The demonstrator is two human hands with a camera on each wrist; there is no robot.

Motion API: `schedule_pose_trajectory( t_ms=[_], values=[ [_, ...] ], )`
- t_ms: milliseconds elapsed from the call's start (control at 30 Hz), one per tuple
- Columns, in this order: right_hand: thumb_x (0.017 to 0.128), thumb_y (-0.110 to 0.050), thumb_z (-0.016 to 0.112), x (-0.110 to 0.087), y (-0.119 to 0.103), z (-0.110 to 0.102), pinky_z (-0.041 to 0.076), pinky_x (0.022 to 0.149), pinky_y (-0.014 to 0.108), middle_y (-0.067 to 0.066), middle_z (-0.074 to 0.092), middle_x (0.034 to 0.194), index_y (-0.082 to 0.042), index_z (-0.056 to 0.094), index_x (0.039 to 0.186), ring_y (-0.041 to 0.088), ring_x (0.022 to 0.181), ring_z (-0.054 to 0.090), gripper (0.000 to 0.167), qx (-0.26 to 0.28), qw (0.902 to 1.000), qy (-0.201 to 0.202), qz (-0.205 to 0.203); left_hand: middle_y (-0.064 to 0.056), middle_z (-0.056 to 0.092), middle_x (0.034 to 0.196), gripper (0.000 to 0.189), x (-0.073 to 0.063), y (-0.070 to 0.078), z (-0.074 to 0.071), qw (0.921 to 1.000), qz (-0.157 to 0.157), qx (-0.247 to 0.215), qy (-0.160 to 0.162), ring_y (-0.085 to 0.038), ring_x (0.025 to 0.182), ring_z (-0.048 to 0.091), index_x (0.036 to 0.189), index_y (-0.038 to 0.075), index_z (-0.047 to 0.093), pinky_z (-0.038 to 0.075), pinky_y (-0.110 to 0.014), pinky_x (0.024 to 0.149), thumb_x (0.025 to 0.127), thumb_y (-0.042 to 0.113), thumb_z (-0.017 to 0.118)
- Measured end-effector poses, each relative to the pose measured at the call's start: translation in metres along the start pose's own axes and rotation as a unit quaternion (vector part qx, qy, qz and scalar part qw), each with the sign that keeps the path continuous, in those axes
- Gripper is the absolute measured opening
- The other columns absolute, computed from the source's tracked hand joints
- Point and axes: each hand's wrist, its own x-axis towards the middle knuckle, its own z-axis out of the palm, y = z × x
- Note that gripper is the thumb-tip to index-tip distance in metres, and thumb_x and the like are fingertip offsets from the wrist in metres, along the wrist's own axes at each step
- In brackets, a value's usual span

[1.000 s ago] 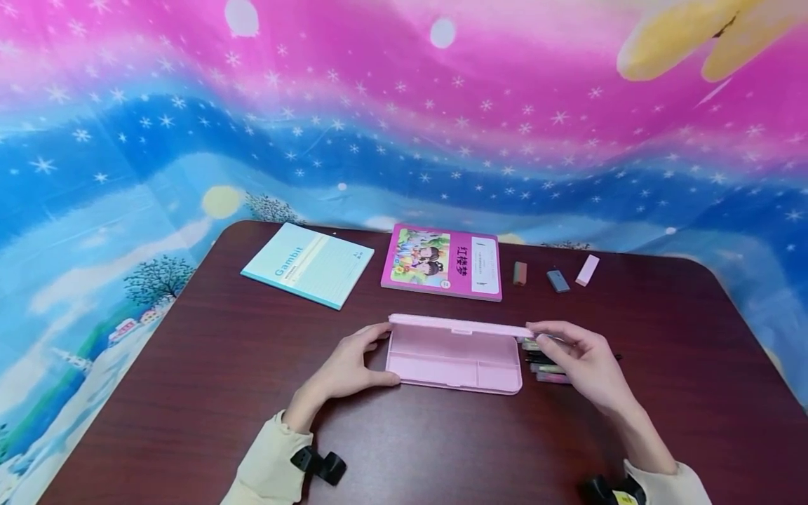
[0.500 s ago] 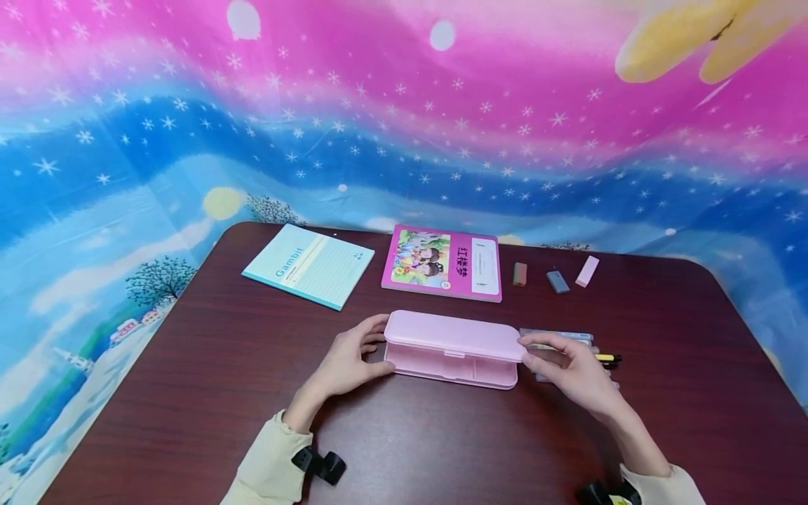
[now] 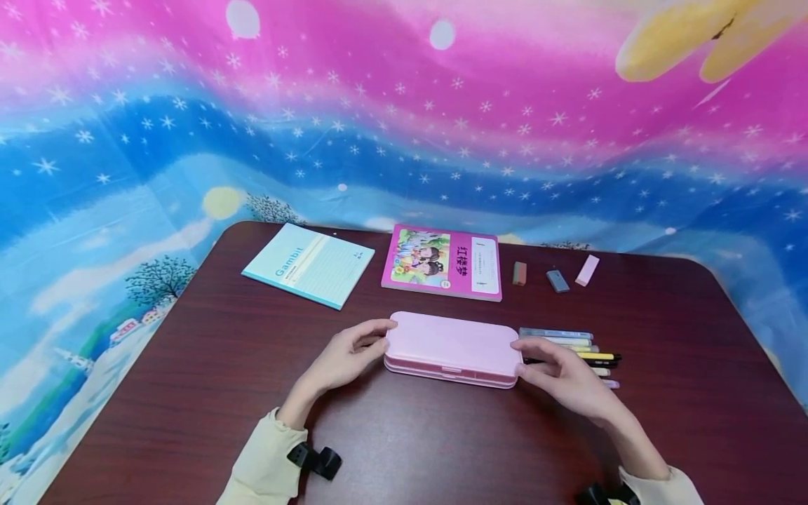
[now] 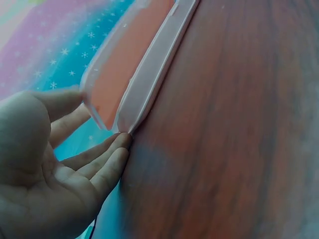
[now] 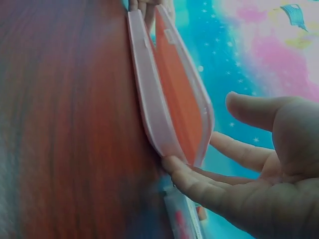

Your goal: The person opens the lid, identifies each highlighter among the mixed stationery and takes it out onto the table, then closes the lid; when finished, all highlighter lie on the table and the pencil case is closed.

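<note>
A pink pencil case (image 3: pixel 451 344) lies near the middle of the table, its lid lowered to a narrow gap along the front. My left hand (image 3: pixel 350 354) holds its left end, thumb at the lid's edge and other fingertips at the base in the left wrist view. Around the right end curve the fingers of my right hand (image 3: pixel 568 375), fingertips at lid and base. The case's inside shows orange-pink through the gap in both wrist views. Several pens (image 3: pixel 577 344) lie side by side just right of the case, partly hidden by the right hand.
Behind the case lie a light-blue notebook (image 3: pixel 309 265) and a pink book (image 3: pixel 442 263). Farther right sit a green-and-brown block (image 3: pixel 520 273), a small grey-blue block (image 3: pixel 557 280) and a pink-and-white block (image 3: pixel 588 270). A patterned cloth (image 3: pixel 379 126) hangs behind the table.
The lid has swung down toward the front from standing wide up to nearly flat. Both hands stay at the case's ends, the right one coming down with the lid and uncovering more pens.
</note>
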Motion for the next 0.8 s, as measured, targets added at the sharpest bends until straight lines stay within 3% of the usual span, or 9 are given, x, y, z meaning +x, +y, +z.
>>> schedule_pose_trajectory(
  t_ms=[133,467,800],
  values=[
    [0.092,-0.021,0.066,0.001,-0.001,0.004,0.054,0.082,0.026,0.021,0.051,0.132,-0.002,0.055,0.128,0.029,0.106,0.062,0.042,-0.023,0.9995,0.016,0.012,-0.007,0.058,0.128,0.036,-0.002,0.001,-0.001,0.9997,0.014,-0.006,-0.018,-0.022,0.111,0.058,0.128,0.012,0.060,0.051,-0.038,0.094,0.092,0.017,0.064],
    [0.087,-0.009,0.069,0.004,0.002,0.013,0.056,0.077,0.025,0.019,0.060,0.122,-0.003,0.062,0.122,0.022,0.091,0.066,0.036,-0.060,0.9965,0.058,0.004,-0.008,0.061,0.121,0.038,-0.003,0.003,0.002,0.9999,0.015,-0.003,-0.001,-0.020,0.103,0.060,0.123,0.011,0.064,0.054,-0.030,0.086,0.086,0.009,0.070],
    [0.084,-0.003,0.071,0.007,0.002,0.019,0.057,0.074,0.025,0.016,0.063,0.116,-0.005,0.064,0.118,0.020,0.086,0.066,0.035,-0.085,0.9928,0.083,-0.007,-0.013,0.062,0.116,0.041,-0.004,0.000,0.004,0.9998,0.015,-0.001,0.010,-0.024,0.100,0.060,0.125,0.006,0.062,0.054,-0.040,0.086,0.085,0.010,0.072]
  ],
)
